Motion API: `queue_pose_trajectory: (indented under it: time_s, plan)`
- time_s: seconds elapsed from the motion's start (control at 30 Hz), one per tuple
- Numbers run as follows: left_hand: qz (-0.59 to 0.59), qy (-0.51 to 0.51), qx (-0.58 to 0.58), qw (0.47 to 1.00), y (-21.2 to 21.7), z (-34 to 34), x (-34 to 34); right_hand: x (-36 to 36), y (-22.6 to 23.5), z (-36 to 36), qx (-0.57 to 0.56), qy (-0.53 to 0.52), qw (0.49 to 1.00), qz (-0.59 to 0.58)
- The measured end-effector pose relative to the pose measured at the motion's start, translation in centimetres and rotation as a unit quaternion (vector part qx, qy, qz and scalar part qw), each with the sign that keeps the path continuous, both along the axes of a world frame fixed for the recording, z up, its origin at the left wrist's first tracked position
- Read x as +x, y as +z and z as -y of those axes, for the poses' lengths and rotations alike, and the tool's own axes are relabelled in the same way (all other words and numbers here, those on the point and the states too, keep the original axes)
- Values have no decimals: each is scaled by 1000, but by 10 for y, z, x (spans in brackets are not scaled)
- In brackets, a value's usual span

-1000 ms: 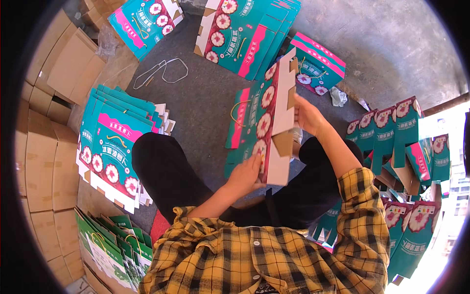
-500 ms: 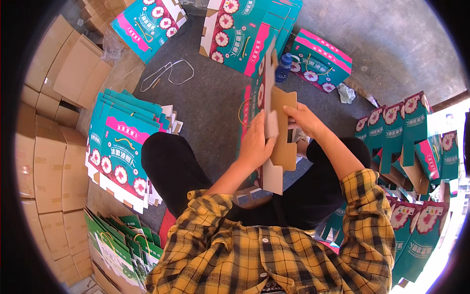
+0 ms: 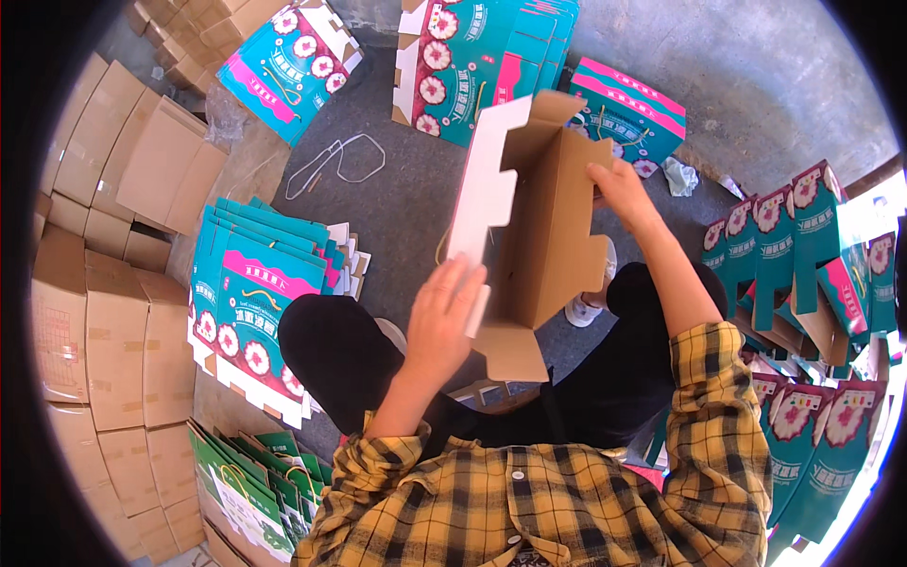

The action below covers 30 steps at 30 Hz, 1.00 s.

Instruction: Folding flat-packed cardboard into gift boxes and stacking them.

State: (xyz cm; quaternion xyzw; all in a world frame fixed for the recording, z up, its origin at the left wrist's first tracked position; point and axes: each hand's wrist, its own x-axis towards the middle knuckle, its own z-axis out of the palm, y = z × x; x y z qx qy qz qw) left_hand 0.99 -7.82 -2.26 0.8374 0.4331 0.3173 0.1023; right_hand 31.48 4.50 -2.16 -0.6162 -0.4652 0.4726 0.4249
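Note:
A half-unfolded cardboard gift box (image 3: 557, 236) is held over my lap, its mouth toward me. Its inside is plain brown, and notched flaps stick out round the opening. One long flap (image 3: 487, 189) is white. My left hand (image 3: 436, 317) is at the near left corner, its fingers along the white flap; the side beyond is hidden. Round the edge of the right panel, my right hand (image 3: 619, 192) is closed, thumb on the brown inner face. A bit of gold cord handle shows beside the white flap.
Flat teal-and-pink boxes lie stacked at left (image 3: 255, 302) and at the back (image 3: 463, 76). An assembled box (image 3: 628, 113) stands at back right. More teal boxes (image 3: 794, 454) are stacked at right. Brown cartons (image 3: 118, 340) line the left side. A white cord (image 3: 345, 161) lies on the floor.
The flattened box has spread into a hollow shape, its mouth now toward me. My left hand moved left and down; my right hand moved up and right.

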Motion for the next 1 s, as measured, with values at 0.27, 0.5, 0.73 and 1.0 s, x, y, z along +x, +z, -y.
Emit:
queue_pose_trajectory:
  time_s: [0.27, 0.5, 0.73, 1.0]
  plan:
    - [-105, -80, -93, 987, 2, -2, -1, 1, -18, -14, -15, -7, 994, 105]
    - [-92, -81, -112, 986, -4, -5, -5, -18, 0, -21, 263, -20, 732, 628]
    - [-95, -78, -115, 986, -4, -7, -7, -28, 11, -53, 174, 28, 779, 602]
    - [-110, -95, -116, 982, -2, -7, -4, -3, 3, -84, 205, 5, 799, 566]
